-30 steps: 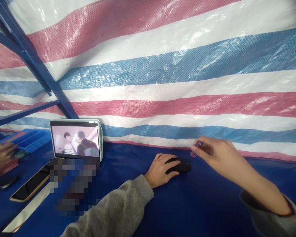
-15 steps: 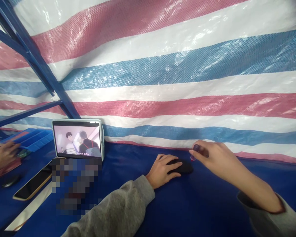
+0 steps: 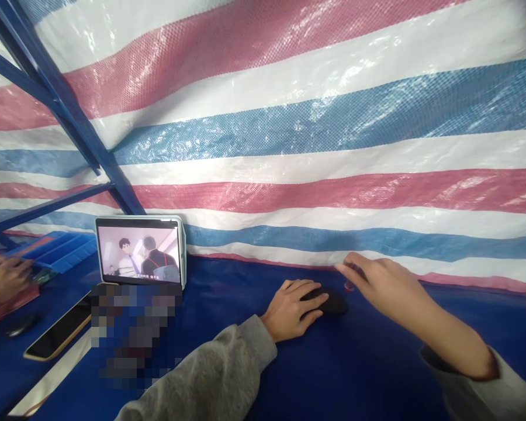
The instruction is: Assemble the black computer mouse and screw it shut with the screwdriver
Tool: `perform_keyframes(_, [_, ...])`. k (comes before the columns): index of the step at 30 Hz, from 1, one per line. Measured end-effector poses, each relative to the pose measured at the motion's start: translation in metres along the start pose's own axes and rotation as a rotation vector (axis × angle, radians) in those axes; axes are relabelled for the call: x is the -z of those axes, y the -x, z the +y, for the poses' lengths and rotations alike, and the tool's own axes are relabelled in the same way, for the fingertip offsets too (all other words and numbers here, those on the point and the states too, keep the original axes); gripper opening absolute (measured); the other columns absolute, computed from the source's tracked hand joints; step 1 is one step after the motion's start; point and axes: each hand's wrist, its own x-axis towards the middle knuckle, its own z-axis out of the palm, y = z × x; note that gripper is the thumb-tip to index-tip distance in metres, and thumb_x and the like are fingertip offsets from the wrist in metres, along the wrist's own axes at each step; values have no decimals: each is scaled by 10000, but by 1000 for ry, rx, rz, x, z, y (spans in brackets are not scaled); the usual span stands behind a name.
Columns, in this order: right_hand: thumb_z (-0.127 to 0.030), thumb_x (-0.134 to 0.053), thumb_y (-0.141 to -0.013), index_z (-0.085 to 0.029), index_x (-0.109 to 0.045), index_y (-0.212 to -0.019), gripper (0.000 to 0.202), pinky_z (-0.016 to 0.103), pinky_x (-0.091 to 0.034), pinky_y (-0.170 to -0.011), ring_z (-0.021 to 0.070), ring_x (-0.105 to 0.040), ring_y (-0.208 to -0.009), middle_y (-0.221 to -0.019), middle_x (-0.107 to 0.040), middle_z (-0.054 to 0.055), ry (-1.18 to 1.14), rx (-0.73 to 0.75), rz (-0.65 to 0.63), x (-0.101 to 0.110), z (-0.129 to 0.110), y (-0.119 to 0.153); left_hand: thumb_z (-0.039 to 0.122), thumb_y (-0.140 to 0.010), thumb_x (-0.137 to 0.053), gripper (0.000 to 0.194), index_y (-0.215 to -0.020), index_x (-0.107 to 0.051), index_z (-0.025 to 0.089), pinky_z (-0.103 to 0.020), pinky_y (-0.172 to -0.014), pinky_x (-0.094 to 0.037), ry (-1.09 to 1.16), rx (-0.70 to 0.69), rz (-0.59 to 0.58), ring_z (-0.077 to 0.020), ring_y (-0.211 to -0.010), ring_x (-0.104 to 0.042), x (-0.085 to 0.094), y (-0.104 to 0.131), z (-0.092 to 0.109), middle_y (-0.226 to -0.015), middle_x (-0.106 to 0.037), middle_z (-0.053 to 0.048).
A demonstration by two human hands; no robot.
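My left hand [image 3: 294, 309] rests on a black computer mouse [image 3: 334, 304] lying on the blue table, fingers over its left end and thumb along its near side. To the right of the mouse, my right hand [image 3: 377, 279] is closed around a small translucent purple-red tool [image 3: 349, 286]. Its reddish end shows below the fingers, just above the table near the mouse; the rest is hidden in the grip, and its exact kind cannot be made out.
A tablet [image 3: 140, 251] playing a cartoon stands against the striped sheet [image 3: 315, 193]. A phone [image 3: 61, 327], a dark oval object [image 3: 23, 325] and a blurred-out patch lie left. Another person's hands [image 3: 4, 280] are beside a blue compartment tray [image 3: 61, 251]. Blue metal bars [image 3: 76, 128] cross the upper left.
The tool in my right hand has tilted, and less of it shows between the fingers. My left hand stays on the mouse. The whole view has shifted slightly.
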Motion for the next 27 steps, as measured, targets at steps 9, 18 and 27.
perform_keyframes(9, [-298, -369, -923, -227, -606, -1067, 286, 305, -404, -631, 222, -673, -733, -836, -733, 39, -61, 82, 79, -3, 1, -1, 369, -991, -461, 350, -1313, -552, 264, -387, -987, -420, -46, -11, -21, -227, -1267, -488, -2, 1, -4, -1373, -535, -72])
perform_keyframes(18, [-443, -332, -962, -220, -600, -845, 368, 293, -312, -531, 219, -631, -612, -660, -666, 35, 94, 2, 28, -4, -1, -1, 383, -1000, -442, 351, -1317, -546, 273, -405, -1056, -368, -47, -34, -17, -214, -1304, -456, -7, 2, -5, -1399, -515, -60])
perform_keyframes(27, [-254, -362, -924, -220, -633, -1001, 283, 301, -391, -619, 207, -666, -738, -857, -713, 31, -12, 118, 58, -6, 0, 0, 383, -999, -441, 351, -1311, -554, 267, -401, -1038, -390, -63, -32, -7, -221, -1277, -488, -6, 0, -5, -1371, -540, -74])
